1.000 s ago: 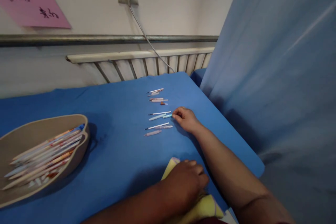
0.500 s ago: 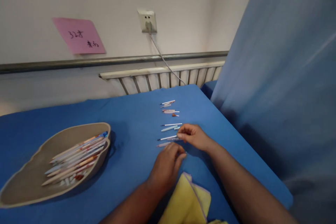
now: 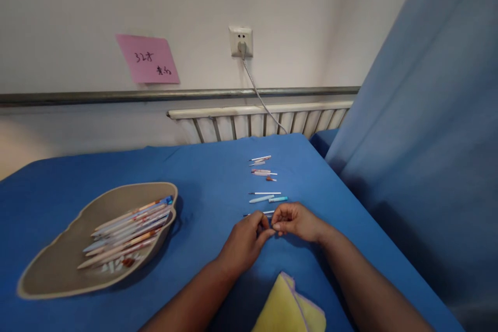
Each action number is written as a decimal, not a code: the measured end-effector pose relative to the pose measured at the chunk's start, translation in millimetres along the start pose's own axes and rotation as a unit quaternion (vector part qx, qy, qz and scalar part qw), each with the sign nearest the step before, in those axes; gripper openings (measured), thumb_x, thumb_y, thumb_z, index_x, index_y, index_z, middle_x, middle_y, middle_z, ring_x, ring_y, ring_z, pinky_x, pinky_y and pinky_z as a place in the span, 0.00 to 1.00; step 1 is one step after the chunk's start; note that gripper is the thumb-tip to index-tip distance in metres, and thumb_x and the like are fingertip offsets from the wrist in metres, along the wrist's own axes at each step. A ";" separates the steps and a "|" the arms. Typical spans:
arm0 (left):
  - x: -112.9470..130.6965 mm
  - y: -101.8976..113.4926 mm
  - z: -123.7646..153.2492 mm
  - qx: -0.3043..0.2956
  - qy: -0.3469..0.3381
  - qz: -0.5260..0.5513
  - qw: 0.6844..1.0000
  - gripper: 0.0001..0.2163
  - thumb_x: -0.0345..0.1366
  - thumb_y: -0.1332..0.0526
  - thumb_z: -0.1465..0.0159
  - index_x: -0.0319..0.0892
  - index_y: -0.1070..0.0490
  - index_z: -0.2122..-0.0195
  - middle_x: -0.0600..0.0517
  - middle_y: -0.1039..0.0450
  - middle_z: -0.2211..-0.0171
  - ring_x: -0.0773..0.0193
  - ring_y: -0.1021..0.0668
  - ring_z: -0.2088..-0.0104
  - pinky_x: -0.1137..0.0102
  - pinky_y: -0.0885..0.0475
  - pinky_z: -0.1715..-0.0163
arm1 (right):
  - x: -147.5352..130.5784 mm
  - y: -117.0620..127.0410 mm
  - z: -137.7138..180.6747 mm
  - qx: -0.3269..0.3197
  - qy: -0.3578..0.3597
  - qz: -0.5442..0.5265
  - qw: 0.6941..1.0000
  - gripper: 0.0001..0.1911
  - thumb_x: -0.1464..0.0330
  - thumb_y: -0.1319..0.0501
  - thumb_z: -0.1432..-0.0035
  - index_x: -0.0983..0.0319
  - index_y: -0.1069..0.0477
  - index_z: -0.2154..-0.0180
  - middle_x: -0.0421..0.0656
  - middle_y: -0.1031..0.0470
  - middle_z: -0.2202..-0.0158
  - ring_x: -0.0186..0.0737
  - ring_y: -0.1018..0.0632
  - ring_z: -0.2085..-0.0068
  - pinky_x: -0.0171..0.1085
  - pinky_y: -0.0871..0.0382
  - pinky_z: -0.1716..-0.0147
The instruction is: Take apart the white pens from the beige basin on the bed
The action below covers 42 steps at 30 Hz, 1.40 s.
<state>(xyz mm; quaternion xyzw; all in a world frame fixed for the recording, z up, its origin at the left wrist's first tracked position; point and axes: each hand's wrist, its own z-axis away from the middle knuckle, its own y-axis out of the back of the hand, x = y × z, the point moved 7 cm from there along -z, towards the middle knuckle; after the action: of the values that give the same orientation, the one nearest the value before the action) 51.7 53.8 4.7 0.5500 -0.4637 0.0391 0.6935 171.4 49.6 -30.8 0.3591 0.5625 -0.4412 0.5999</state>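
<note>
My left hand (image 3: pixel 244 241) and my right hand (image 3: pixel 298 221) meet fingertip to fingertip over the blue table cover (image 3: pixel 202 171), both pinched on small pen parts that I cannot make out clearly. A thin refill (image 3: pixel 257 213) lies just beyond my fingers. Further back lie more taken-apart pen parts in a column: a white refill (image 3: pixel 264 193), a pale barrel with a teal cap piece (image 3: pixel 268 199), and two smaller groups (image 3: pixel 263 171) behind them.
A tan shallow tray (image 3: pixel 58 264) at the left holds several whole pens (image 3: pixel 124 225). A yellow cloth (image 3: pixel 290 311) lies at the near edge. A blue curtain (image 3: pixel 420 140) hangs at the right. Behind the table are a radiator (image 3: pixel 257 122), a wall socket with cable (image 3: pixel 241 41) and a pink note (image 3: pixel 148 59).
My left hand left the yellow cloth and came forward to the pen parts. My right hand drew back from the teal piece to meet it. The view lifted and shifted.
</note>
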 end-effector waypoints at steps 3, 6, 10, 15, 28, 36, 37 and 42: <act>-2.8 8.3 -0.8 -0.022 -0.009 -0.046 0.999 0.05 0.37 0.40 0.40 0.43 0.34 0.66 0.54 0.28 0.68 0.63 0.27 0.66 0.71 0.36 0.66 | 6.2 6.4 -2.5 0.039 0.010 0.070 0.997 0.11 0.62 0.36 0.51 0.62 0.33 0.71 0.36 0.30 0.78 0.32 0.29 0.75 0.34 0.35 0.72; -10.5 22.3 -1.1 -0.019 -0.013 -0.119 0.993 0.06 0.35 0.39 0.42 0.44 0.33 0.63 0.52 0.28 0.65 0.61 0.27 0.63 0.70 0.37 0.65 | 7.9 15.1 -3.4 0.093 0.020 0.146 0.985 0.05 0.68 0.38 0.51 0.61 0.33 0.71 0.36 0.31 0.77 0.32 0.30 0.75 0.32 0.37 0.73; -18.4 27.1 -1.6 -0.033 -0.023 -0.170 0.985 0.05 0.33 0.39 0.42 0.44 0.32 0.63 0.52 0.28 0.65 0.59 0.28 0.63 0.69 0.38 0.64 | -2.0 15.5 -2.2 0.124 0.054 0.242 0.961 0.02 0.72 0.40 0.49 0.60 0.32 0.70 0.36 0.29 0.74 0.33 0.30 0.72 0.32 0.38 0.71; -20.3 22.0 -3.5 -0.043 -0.021 -0.157 0.986 0.03 0.32 0.42 0.40 0.44 0.31 0.65 0.52 0.28 0.68 0.59 0.28 0.63 0.70 0.38 0.65 | -11.6 11.4 -1.8 0.149 0.075 0.340 0.925 0.03 0.72 0.42 0.46 0.59 0.31 0.69 0.37 0.26 0.73 0.35 0.27 0.70 0.32 0.36 0.69; -25.8 26.0 -2.7 -0.015 0.001 -0.113 0.994 0.04 0.34 0.42 0.39 0.44 0.32 0.63 0.52 0.28 0.65 0.60 0.28 0.61 0.70 0.37 0.64 | -11.7 14.7 -1.2 0.170 0.087 0.287 0.938 0.01 0.71 0.42 0.47 0.60 0.32 0.69 0.37 0.28 0.74 0.34 0.28 0.72 0.32 0.36 0.71; -23.1 25.3 -2.6 -0.019 -0.008 -0.101 0.995 0.04 0.35 0.43 0.38 0.44 0.31 0.63 0.51 0.28 0.64 0.59 0.28 0.60 0.70 0.36 0.63 | -3.3 12.3 -4.5 0.165 0.080 0.238 0.954 0.00 0.70 0.41 0.48 0.60 0.32 0.70 0.37 0.28 0.75 0.34 0.29 0.73 0.33 0.36 0.72; -22.8 25.5 -2.5 -0.018 -0.009 -0.100 0.995 0.04 0.35 0.43 0.39 0.44 0.31 0.63 0.51 0.28 0.65 0.59 0.28 0.60 0.70 0.36 0.63 | -2.0 13.3 -5.0 0.168 0.080 0.227 0.956 0.00 0.70 0.41 0.48 0.60 0.32 0.70 0.37 0.29 0.75 0.34 0.29 0.73 0.33 0.36 0.72; -23.3 26.6 -2.5 -0.013 -0.006 -0.091 0.996 0.04 0.35 0.42 0.39 0.44 0.31 0.64 0.52 0.28 0.65 0.60 0.28 0.62 0.70 0.36 0.64 | 3.8 19.7 -6.7 0.183 0.064 0.173 0.966 0.03 0.69 0.39 0.50 0.60 0.32 0.70 0.37 0.29 0.76 0.34 0.29 0.73 0.33 0.35 0.72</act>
<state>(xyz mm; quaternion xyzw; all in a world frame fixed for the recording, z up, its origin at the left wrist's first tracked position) 25.0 76.8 8.2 0.5810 -0.4160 -0.0335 0.6987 187.3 62.3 -36.6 0.5823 0.4390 -0.4017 0.5540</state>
